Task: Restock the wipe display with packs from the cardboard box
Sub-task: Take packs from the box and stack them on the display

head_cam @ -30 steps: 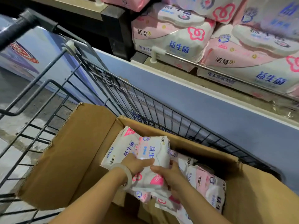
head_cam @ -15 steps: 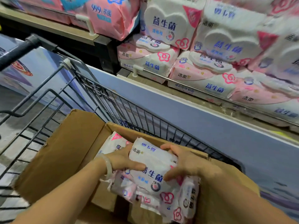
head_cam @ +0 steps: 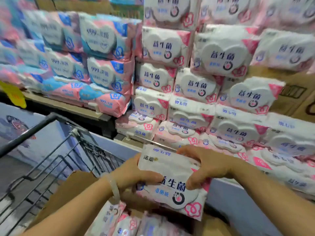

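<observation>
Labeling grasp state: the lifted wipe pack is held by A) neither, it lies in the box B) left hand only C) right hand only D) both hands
D: the left hand grips the pack on its left edge and the right hand on its right, above the box.

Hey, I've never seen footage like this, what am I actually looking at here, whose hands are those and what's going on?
There is no machine here. The picture comes from a camera worn on a person's head, looking down at their own bare hands. The left hand and right hand together hold one white and pink wipe pack, lifted above an open cardboard box that sits in a wire shopping cart. More packs lie in the box. Behind stands the shelf display, stacked with similar packs.
</observation>
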Demonstrator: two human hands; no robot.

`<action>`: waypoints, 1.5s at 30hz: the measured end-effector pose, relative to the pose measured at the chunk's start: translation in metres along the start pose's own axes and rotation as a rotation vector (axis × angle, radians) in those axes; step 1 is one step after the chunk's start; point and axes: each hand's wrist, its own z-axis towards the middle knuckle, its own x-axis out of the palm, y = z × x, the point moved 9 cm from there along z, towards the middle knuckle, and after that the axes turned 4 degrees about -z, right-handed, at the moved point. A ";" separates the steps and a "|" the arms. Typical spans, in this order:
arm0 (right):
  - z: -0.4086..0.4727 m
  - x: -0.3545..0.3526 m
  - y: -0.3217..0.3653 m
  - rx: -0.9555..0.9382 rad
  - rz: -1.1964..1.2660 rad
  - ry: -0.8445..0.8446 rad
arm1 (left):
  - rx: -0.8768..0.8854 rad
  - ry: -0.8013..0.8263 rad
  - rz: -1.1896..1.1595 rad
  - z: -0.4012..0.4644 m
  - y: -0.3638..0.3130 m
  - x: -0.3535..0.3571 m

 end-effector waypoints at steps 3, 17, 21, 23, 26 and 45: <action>-0.034 -0.067 0.047 -0.052 -0.131 -0.116 | 0.161 -0.014 0.043 0.000 -0.084 0.008; -0.120 -0.311 0.196 -0.163 -0.399 -0.652 | 0.667 -0.124 0.248 0.055 -0.368 0.005; -0.104 -0.345 0.194 -0.106 -0.413 -0.670 | 0.721 -0.203 0.462 0.076 -0.399 0.009; -0.097 -0.358 0.189 -0.079 -0.432 -0.678 | 0.750 -0.265 0.690 0.084 -0.414 0.016; -0.096 -0.377 0.183 -0.076 -0.400 -0.694 | 0.806 -0.363 0.837 0.092 -0.433 0.020; -0.076 -0.396 0.135 -0.004 -0.219 -0.967 | 0.594 -0.561 1.374 0.161 -0.433 0.002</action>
